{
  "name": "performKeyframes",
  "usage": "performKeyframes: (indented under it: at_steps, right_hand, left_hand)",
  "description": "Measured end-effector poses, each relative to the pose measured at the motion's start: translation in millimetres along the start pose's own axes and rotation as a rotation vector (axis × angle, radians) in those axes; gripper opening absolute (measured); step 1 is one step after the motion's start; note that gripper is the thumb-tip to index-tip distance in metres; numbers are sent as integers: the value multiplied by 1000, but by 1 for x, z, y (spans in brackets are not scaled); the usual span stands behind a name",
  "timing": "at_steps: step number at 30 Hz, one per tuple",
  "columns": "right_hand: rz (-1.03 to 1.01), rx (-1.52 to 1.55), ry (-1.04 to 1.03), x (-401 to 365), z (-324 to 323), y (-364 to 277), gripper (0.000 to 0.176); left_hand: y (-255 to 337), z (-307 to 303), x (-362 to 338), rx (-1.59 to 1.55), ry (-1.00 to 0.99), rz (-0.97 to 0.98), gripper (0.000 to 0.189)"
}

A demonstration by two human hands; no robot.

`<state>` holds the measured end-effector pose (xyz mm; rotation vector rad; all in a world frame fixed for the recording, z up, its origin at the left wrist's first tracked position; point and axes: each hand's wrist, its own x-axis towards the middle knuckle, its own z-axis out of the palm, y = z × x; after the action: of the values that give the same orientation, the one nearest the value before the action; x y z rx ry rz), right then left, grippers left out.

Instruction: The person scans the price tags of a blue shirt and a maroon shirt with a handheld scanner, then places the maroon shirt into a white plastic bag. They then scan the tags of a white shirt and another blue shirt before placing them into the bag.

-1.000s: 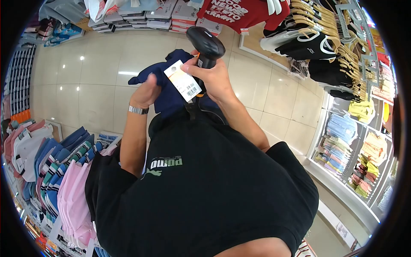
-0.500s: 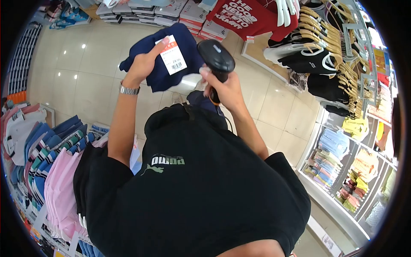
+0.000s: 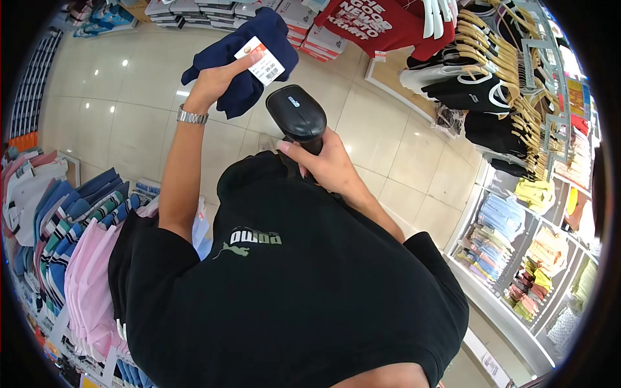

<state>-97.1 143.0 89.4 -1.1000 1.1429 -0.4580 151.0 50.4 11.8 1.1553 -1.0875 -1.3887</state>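
Observation:
My left hand (image 3: 217, 81) is raised away from my body and grips a folded navy garment (image 3: 242, 61). Its thumb pins a white and orange price tag (image 3: 260, 60) against the cloth. My right hand (image 3: 323, 165) is lower and closer to my chest, closed around the handle of a black barcode scanner (image 3: 296, 115). The scanner's head sits just below the tag and the garment, not touching them. A metal watch (image 3: 192, 116) is on my left wrist. I wear a black T-shirt.
Hanging polo shirts in pink, blue and stripes (image 3: 77, 258) fill a rack at my left. Black tops on wooden hangers (image 3: 498, 84) and a red printed shirt (image 3: 381, 22) hang at the upper right. Shelves of folded clothes (image 3: 524, 258) line the right. Tiled floor (image 3: 116, 110) lies ahead.
My left hand has lifted the navy garment and tag up and away. My right hand let go of the tag and brought the scanner down toward my chest, below the tag.

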Motion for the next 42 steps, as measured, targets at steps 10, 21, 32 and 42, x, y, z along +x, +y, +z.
performKeyframes:
  at_steps: [10, 21, 32, 42]
  right_hand:
    - [23, -92, -13, 4, 2, 0, 42]
    - [84, -157, -74, 0, 3, -5, 46]
    - [79, -200, -59, -3, 2, -12, 47]
    - [67, -176, -63, -3, 0, -12, 44]
  left_hand:
    - [-14, -8, -6, -98, -120, -126, 36]
    - [-28, -22, -1, 34, -90, -318, 40]
    - [-40, -32, 10, 92, -73, -330, 35]
    - [-47, -33, 13, 85, -79, -334, 42]
